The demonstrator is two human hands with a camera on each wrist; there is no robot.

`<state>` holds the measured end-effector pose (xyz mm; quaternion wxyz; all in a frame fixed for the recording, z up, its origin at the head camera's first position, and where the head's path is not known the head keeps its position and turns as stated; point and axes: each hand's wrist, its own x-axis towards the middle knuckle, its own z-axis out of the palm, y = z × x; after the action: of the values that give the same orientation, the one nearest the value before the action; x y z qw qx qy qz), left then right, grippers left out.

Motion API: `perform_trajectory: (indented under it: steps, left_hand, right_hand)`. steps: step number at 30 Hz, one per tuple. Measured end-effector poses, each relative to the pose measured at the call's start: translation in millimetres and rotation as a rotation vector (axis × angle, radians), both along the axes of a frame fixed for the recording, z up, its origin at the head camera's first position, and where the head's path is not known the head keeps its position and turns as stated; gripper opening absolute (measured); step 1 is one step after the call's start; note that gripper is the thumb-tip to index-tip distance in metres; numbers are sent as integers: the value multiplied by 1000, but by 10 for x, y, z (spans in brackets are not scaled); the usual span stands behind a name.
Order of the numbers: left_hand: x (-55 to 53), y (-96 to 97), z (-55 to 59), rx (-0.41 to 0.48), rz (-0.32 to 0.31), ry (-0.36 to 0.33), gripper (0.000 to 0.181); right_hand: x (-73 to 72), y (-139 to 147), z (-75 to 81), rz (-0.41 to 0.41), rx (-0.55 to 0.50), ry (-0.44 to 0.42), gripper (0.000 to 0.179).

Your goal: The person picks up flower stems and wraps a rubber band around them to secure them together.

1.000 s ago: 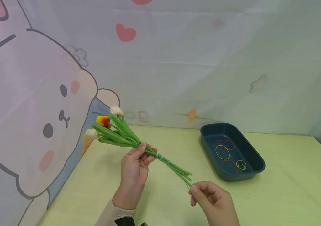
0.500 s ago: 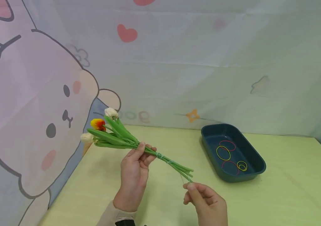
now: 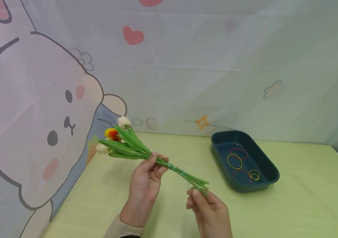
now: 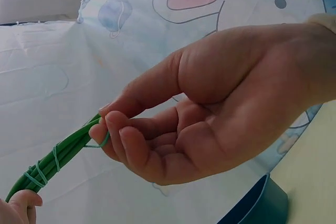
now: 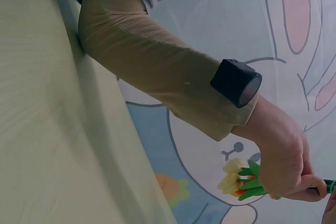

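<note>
A bunch of artificial tulips (image 3: 127, 145) with white and yellow-orange heads tilts up to the left above the table in the head view. My left hand (image 3: 143, 188) grips its green stems below the leaves, thumb on top. A thin green rubber band (image 4: 39, 174) is wound round the stems just beyond that hand. My right hand (image 3: 210, 211) pinches the stretched band at the cut stem ends. The left wrist view shows this right hand (image 4: 220, 108) close up, with a band strand at its fingertips. In the right wrist view, my left hand (image 5: 281, 153) holds the stems beside the leaves.
A dark blue tray (image 3: 220, 165) stands on the right of the light green table (image 3: 302, 185). Inside it lie several red and yellow rubber bands (image 3: 234, 161). Behind the table hangs a cloth backdrop (image 3: 186, 82) printed with a rabbit.
My right hand has moved left and slightly up, from beyond the stem ends to beside them, drawing the band over them. The left hand and tulips have shifted slightly.
</note>
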<state>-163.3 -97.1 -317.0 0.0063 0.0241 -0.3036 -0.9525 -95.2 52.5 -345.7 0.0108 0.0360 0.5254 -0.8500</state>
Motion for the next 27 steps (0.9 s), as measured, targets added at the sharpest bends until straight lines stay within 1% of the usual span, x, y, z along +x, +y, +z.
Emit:
perform_trajectory:
  steps: [3,5,7,10,13,17,21,23,27]
  left_hand:
    - [9,19,-7,-9,-30,10,12]
    - [13,32,-10,-11,-38,13,13]
    - [13,47,-20,-15,-41,14,13]
    - [16,80,-38,-30,-50,17,13]
    - [26,129,-67,-55,-71,6,16]
    - [29,197,-106,-59,-92,-13,16]
    - [11,232,-137,-55,-100,-18,13]
    - [-1,237,-154,-58,-110,-16,13]
    - [-24,237,-171,-86,-136,5,18]
  right_hand:
    - [-10,1,-17,24,-19,69,14]
    - [-16,-1,-30,35,-27,113,14]
    - [-25,0,-37,45,-27,136,14]
    - [-43,1,-40,42,-5,138,14]
    - [-67,13,-42,29,33,119,14]
    - [-100,54,-63,9,73,77,16]
    - [-118,101,-105,-26,61,68,10]
    - [-124,126,-131,-30,35,87,9]
    - [-128,181,-180,-11,7,132,15]
